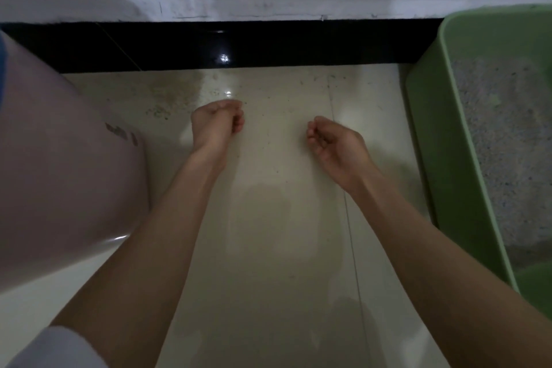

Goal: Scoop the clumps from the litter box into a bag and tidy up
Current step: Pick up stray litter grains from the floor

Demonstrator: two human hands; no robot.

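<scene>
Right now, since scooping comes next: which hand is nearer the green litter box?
The right hand. It hangs over the floor just left of the green litter box; the left hand is farther left, nearer the pink bin.

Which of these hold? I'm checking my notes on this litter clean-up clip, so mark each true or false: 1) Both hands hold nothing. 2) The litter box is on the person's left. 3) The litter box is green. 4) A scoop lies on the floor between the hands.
1) True: the left hand and right hand hang with loosely curled fingers, holding nothing.
2) False: the litter box stands on the person's right.
3) True.
4) False: only scattered grains show on the floor there; no scoop is in view.
</scene>
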